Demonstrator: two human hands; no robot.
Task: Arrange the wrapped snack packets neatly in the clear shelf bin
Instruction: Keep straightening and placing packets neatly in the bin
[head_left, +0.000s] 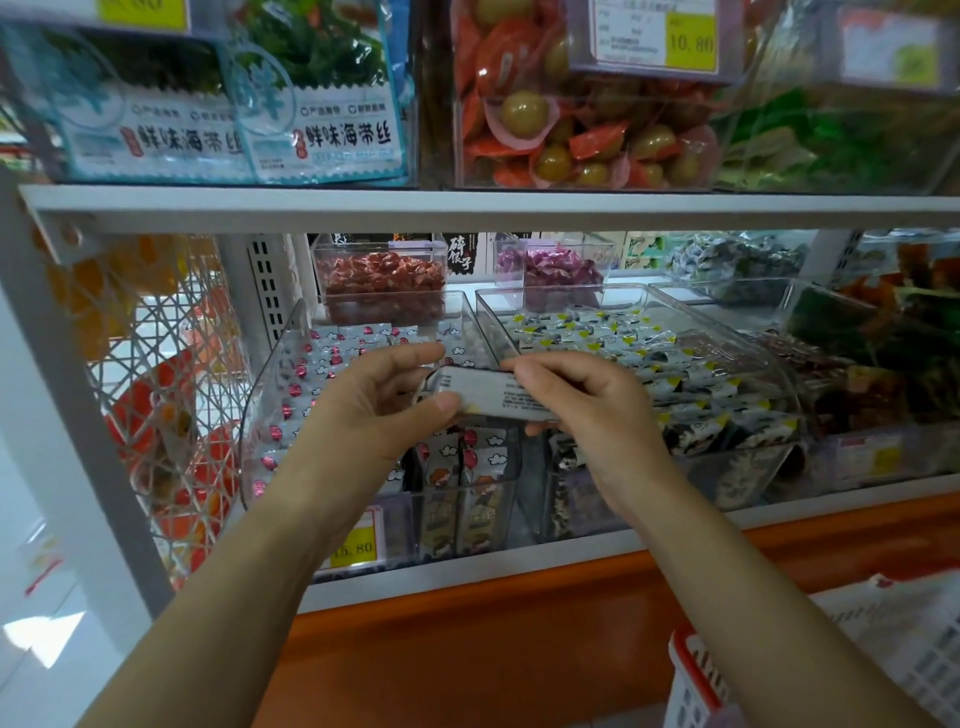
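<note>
Now: one packet held two-handed, needs matching and lining up

Both hands are on a single wrapped packet (493, 397), its grey printed back facing up. The left hand (379, 405) pinches the left end between thumb and forefinger; the right hand (587, 415) has its fingers (530, 369) curled round the right end. The packet sits between the two sets of fingers, raised over the join of two clear bins. The left bin (275, 364), with cloud-print packets (332, 358) in rows, lies below and left of the left fingers. The right bin (644, 296), with yellow-marked packets (597, 338), runs beyond and right of the right fingers. The packet's front is hidden, so I cannot tell which bin it belongs in.

Likely step: orient, then place. To do it well, turn the face up and match the print to a bin. Keep the long edge parallel to the rows beyond the fingers. Lower it into a gap, let go with one hand first, and use the free fingers to nudge it flush. Grip lightly so the wrapper does not crumple.
</note>
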